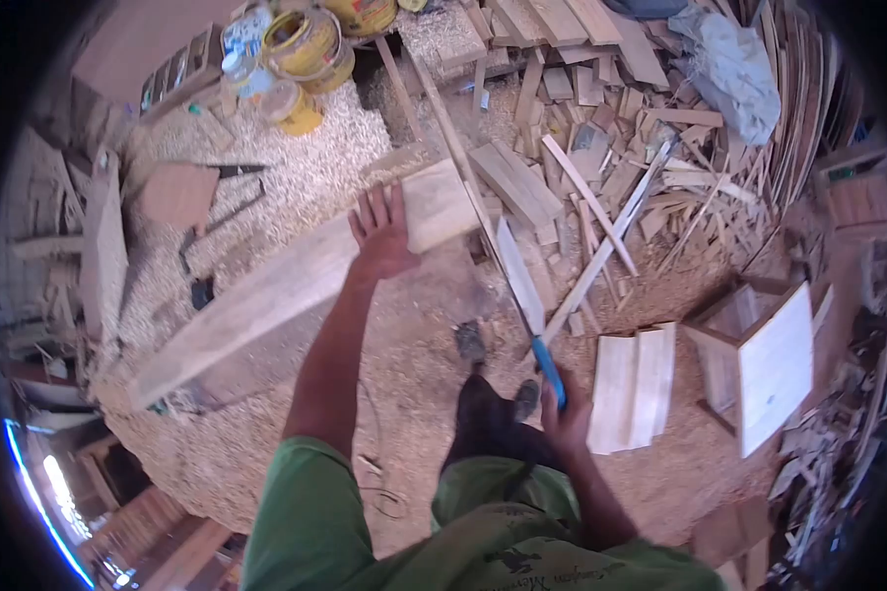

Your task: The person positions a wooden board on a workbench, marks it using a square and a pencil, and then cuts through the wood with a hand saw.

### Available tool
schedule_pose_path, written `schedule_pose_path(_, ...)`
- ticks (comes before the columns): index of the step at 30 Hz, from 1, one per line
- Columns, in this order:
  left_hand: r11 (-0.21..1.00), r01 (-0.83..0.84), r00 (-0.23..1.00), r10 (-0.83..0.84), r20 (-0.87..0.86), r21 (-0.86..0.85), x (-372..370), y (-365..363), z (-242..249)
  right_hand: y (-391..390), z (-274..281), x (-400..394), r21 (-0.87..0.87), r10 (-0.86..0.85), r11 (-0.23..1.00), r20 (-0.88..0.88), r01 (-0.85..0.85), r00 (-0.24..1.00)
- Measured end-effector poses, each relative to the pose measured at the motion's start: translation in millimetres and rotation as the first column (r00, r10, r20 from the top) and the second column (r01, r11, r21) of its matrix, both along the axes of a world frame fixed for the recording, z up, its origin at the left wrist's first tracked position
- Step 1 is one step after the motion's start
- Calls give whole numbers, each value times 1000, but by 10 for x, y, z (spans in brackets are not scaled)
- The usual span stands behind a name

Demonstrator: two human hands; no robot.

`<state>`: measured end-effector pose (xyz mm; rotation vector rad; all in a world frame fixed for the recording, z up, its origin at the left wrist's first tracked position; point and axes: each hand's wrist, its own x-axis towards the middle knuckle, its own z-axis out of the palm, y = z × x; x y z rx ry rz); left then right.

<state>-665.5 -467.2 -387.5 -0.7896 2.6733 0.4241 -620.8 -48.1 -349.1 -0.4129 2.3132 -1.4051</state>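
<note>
Green cloth of the person's shirt (306, 522) fills the bottom of the head view, soft and creased, with dark print across the chest. From it the right hand (566, 414) rises in a closed fist around the blue plastic handle of a handsaw (522, 291), whose thin, flat metal blade slants up and away to the left, crossing just beside the end of the plank. The left hand (380, 232) lies open, fingers spread, palm pressed flat on a long pale plank (266, 295); that board is rough-sawn and rectangular, running diagonally from lower left to upper right, its squared end just beyond the fingertips. Fine sawdust (325, 167) carpets the ground in a grainy, cream layer. Dented yellow tins (304, 47) stand at the top left. A loose heap of offcut slats (601, 128) spreads to the upper right, angular and splintery. Near the right hand lie smooth curved pale boards (633, 386) beside an open wooden box (759, 360).
</note>
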Motion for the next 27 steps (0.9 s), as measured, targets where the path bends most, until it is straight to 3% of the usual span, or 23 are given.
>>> schedule_pose_path(1, 1000, 14, 1000, -14, -10, -3, -14, -23, 6, -280, -165, -256, 17, 41, 999, 44, -42, 998)
schedule_pose_path(2, 999, 28, 1000, -28, 7, -28, -19, -28, 6, -605, -541, -430, 18, 10, 1000, -58, -9, 998)
schedule_pose_path(4, 999, 30, 1000, -29, 12, -20, -33, -72, 12, -1178, -516, -855, -20, 19, 1000, -86, -21, 996)
schedule_pose_path(6, 1000, 22, 1000, -22, 21, -7, 7, 19, 6, -1448, -258, -1070, 46, 45, 998, -97, -40, 994)
schedule_pose_path(9, 999, 25, 999, -24, 43, -25, 11, 30, 103, -908, -202, -627, -83, -13, 997, -34, 11, 999)
schedule_pose_path(11, 999, 29, 998, -27, 49, -30, -42, -2, 57, -101, -35, -128, 17, -18, 1000, 128, 16, 992)
schedule_pose_path(13, 999, 23, 998, -21, 60, -32, -76, 13, 66, 383, 88, 205, -62, -49, 996, 115, 57, 992)
schedule_pose_path(17, 998, 47, 996, -44, 79, -38, -57, -13, 68, -591, -220, -456, 71, 14, 997, 82, -20, 997)
schedule_pose_path(18, 998, 54, 996, -50, 80, -41, -54, -15, 63, -1012, -374, -718, 54, 10, 999, -56, -7, 998)
schedule_pose_path(21, 998, 45, 998, -43, 53, -47, -52, -19, 63, -1715, -163, -1234, 35, 25, 999, -72, -23, 997)
schedule_pose_path(24, 998, 45, 999, -44, 26, -39, -11, 0, 64, -1098, 43, -822, -30, 31, 999, 78, -29, 996)
schedule_pose_path(27, 998, 53, 998, -52, 24, -39, -24, -21, 15, 79, 60, 34, -74, -18, 997, 72, 23, 997)
